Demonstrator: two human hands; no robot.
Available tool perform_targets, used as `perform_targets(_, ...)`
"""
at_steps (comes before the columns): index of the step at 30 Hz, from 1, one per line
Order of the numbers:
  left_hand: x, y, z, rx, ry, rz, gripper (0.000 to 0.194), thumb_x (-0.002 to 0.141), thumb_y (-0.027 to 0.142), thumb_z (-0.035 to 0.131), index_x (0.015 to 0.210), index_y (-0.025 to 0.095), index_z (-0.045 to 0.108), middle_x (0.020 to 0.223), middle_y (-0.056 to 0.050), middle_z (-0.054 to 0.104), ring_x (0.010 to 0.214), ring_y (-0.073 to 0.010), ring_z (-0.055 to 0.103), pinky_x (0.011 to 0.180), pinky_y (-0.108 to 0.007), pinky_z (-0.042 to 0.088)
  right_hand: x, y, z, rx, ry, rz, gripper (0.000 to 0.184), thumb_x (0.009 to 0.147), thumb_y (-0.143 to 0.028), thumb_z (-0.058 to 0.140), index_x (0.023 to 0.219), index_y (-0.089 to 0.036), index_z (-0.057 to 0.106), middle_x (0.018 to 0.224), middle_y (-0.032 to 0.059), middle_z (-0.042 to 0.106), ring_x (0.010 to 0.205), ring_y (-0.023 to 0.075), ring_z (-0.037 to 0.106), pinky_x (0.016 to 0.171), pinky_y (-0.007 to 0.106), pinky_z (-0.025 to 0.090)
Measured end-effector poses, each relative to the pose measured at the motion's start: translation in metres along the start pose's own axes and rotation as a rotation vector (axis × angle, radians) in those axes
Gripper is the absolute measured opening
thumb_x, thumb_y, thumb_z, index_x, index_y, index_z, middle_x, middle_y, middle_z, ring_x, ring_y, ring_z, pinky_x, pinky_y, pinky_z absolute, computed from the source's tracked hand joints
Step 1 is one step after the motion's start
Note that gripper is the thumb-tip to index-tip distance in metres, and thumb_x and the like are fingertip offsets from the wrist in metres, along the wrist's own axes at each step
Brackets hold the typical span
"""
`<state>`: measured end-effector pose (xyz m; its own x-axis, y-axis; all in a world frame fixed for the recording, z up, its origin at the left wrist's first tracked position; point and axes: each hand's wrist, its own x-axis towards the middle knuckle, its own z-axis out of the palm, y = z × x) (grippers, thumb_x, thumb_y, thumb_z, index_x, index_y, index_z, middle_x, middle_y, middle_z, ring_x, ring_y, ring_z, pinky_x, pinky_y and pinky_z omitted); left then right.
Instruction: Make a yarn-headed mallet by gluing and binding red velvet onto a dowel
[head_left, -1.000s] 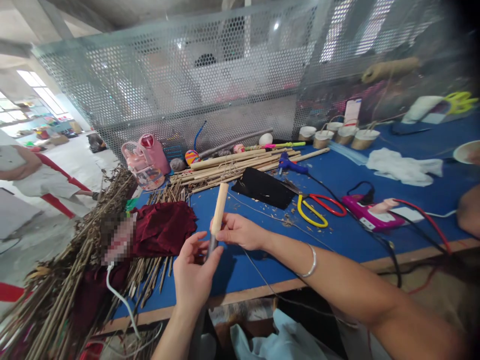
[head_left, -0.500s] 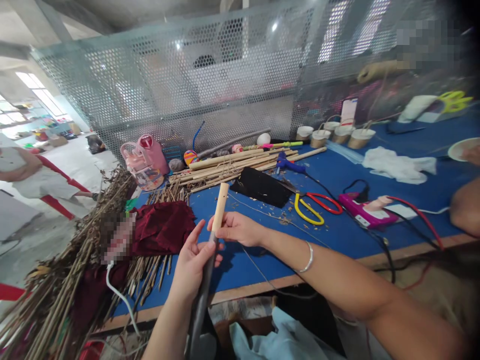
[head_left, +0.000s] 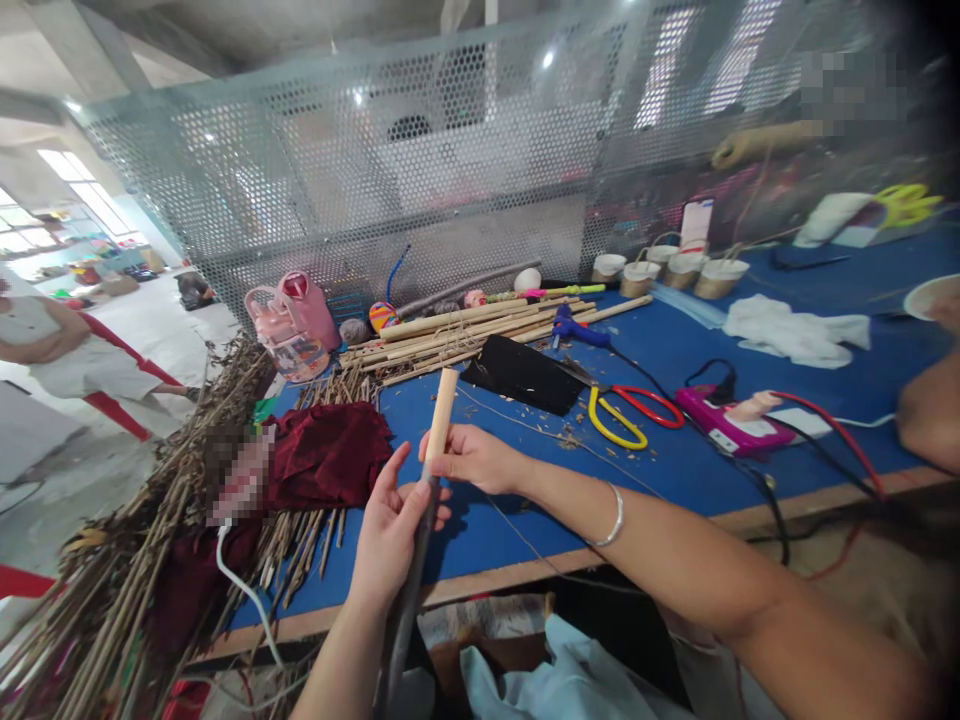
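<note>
Wooden rod [head_left: 444, 410], gray tube [head_left: 415, 580] in hands [head_left: 386, 535], phone screen [head_left: 697, 220] illegible

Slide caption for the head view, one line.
Left hand and right hand hold a pale-tipped grey stick at a blue table; scissors lie beyond.

No readable text, label or number. Phone [head_left: 696, 226], far beyond right hand [head_left: 472, 458] and to its right: screen content too small to read. Magenta power strip [head_left: 701, 408], right of right hand: any markings illegible. Clear bottle [head_left: 301, 357], beyond left hand [head_left: 394, 520]: patterned, any lettering too small.
</note>
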<state>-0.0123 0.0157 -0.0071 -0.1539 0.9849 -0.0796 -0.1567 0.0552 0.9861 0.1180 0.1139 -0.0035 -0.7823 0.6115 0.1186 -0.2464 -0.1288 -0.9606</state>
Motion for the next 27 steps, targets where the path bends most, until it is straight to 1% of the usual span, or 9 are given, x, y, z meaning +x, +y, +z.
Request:
perform_targets(4, -0.0006, -0.0024, 0.0001, 0.242, 0.231, 0.174, 0.078, 0.061, 0.03, 0.08, 0.13, 0.019, 0.046, 0.071, 0.003, 0.061, 0.065, -0.01, 0.058, 0.059, -0.019, 0.045, 0.0007, -0.0005, 0.0002, -0.003, 0.016, -0.028, 0.044, 0.065, -0.047, 0.076, 0.08, -0.013, 0.053, 0.068, -0.0043, 0.053, 0.062, 0.0067, 0.048, 0.059, 0.021, 0.037)
perform_targets(6, -0.0008, -0.001, 0.0002, 0.206, 0.206, 0.154, 0.077, 0.064, 0.031, 0.078, 0.132, 0.018, 0.044, 0.064, 0.005, 0.06, 0.058, -0.009, 0.056, 0.057, -0.019, 0.044, 0.0004, -0.0017, 0.0002, 0.009, -0.001, -0.025, 0.044, 0.066, -0.046, 0.076, 0.082, -0.013, 0.053, 0.066, -0.0054, 0.051, 0.059, 0.0059, 0.046, 0.056, 0.02, 0.034)
perform_targets(8, -0.0009, 0.0012, 0.0, 0.073, 0.119, 0.074, 0.08, 0.07, 0.035, 0.073, 0.138, 0.015, 0.036, 0.062, 0.003, 0.062, 0.054, -0.0095, 0.057, 0.055, -0.02, 0.045, -0.0003, -0.0026, -0.0001, 0.018, -0.025, -0.018, 0.043, 0.068, -0.046, 0.075, 0.085, -0.013, 0.053, 0.065, -0.006, 0.049, 0.056, 0.005, 0.043, 0.053, 0.02, 0.032)
perform_targets(11, -0.0014, 0.0025, -0.0002, -0.055, 0.028, -0.022, 0.078, 0.076, 0.042, 0.066, 0.14, 0.014, 0.032, 0.07, -0.003, 0.068, 0.053, -0.0114, 0.06, 0.054, -0.023, 0.048, -0.001, -0.0028, -0.0003, 0.008, -0.034, -0.016, 0.043, 0.07, -0.047, 0.072, 0.085, -0.013, 0.052, 0.066, -0.0053, 0.05, 0.056, 0.0049, 0.042, 0.053, 0.02, 0.032)
perform_targets(14, -0.0019, 0.0004, -0.0007, 0.042, 0.116, 0.078, 0.075, 0.069, 0.036, 0.074, 0.133, 0.017, 0.041, 0.083, -0.004, 0.068, 0.066, -0.0122, 0.063, 0.06, -0.023, 0.049, -0.001, -0.0025, 0.0002, -0.006, -0.006, -0.033, 0.044, 0.069, -0.048, 0.073, 0.084, -0.013, 0.052, 0.071, -0.0038, 0.052, 0.062, 0.0065, 0.047, 0.059, 0.021, 0.036)
perform_targets(17, -0.001, -0.0005, -0.0028, 0.147, 0.215, 0.168, 0.073, 0.065, 0.029, 0.077, 0.129, 0.017, 0.045, 0.074, 0.0, 0.065, 0.066, -0.0106, 0.06, 0.06, -0.02, 0.048, -0.001, -0.0027, 0.0008, -0.013, 0.016, -0.047, 0.042, 0.068, -0.045, 0.075, 0.083, -0.013, 0.052, 0.069, -0.0047, 0.051, 0.063, 0.0063, 0.047, 0.06, 0.021, 0.036)
perform_targets(20, 0.0017, 0.0013, -0.0063, 0.028, 0.087, 0.046, 0.076, 0.072, 0.034, 0.072, 0.135, 0.015, 0.036, 0.066, 0.001, 0.064, 0.055, -0.0103, 0.059, 0.056, -0.022, 0.048, -0.0014, -0.0023, 0.0005, 0.013, -0.007, -0.027, 0.042, 0.069, -0.045, 0.074, 0.086, -0.013, 0.051, 0.067, -0.0051, 0.051, 0.059, 0.0065, 0.047, 0.056, 0.021, 0.035)
perform_targets(23, 0.003, 0.0014, -0.0071, -0.072, -0.006, -0.062, 0.073, 0.075, 0.039, 0.067, 0.135, 0.014, 0.034, 0.071, -0.002, 0.066, 0.054, -0.0112, 0.059, 0.055, -0.025, 0.05, -0.0017, -0.0013, -0.0003, 0.03, -0.026, -0.006, 0.045, 0.069, -0.047, 0.073, 0.087, -0.013, 0.051, 0.068, -0.0041, 0.054, 0.059, 0.0073, 0.049, 0.057, 0.022, 0.036)
perform_targets(27, -0.0006, -0.003, -0.0022, 0.115, 0.141, 0.123, 0.07, 0.063, 0.032, 0.079, 0.124, 0.02, 0.046, 0.084, -0.001, 0.064, 0.07, -0.0122, 0.06, 0.06, -0.022, 0.049, -0.0014, -0.0002, -0.0013, -0.018, 0.011, -0.019, 0.044, 0.067, -0.047, 0.075, 0.085, -0.013, 0.052, 0.069, -0.0043, 0.052, 0.063, 0.0072, 0.049, 0.062, 0.022, 0.038)
